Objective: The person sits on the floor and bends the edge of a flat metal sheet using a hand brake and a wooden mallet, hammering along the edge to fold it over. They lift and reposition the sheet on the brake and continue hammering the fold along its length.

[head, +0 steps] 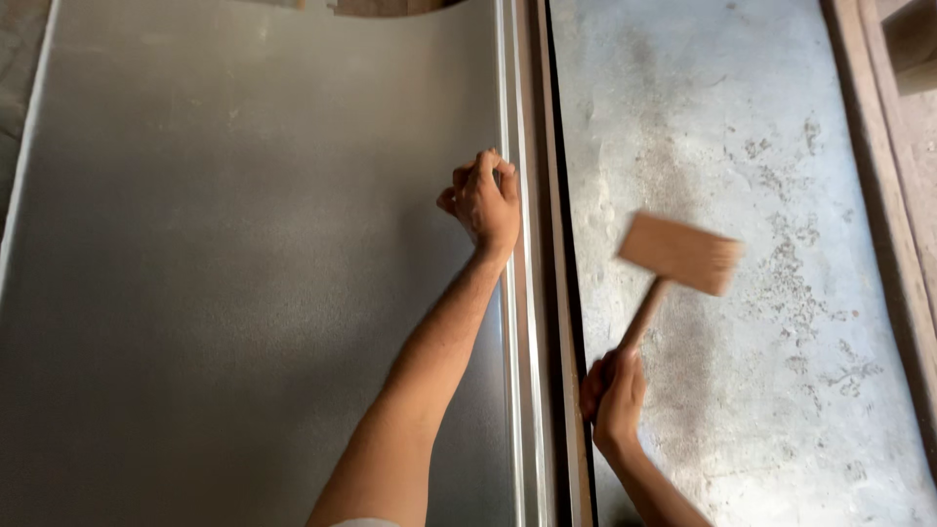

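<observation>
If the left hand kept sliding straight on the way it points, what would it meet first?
Nothing but more of the folded metal edge that the left hand grips; the way looks free up to the picture's top.

Two bare forearms are seen, both uncovered from elbow to wrist. The left hand [483, 200] lies toward 12 o'clock, the right hand [613, 395] toward 5 o'clock. No gloves, rings or watch are worn. A pale sleeve edge [363, 522] is glimpsed at 6 o'clock.
</observation>
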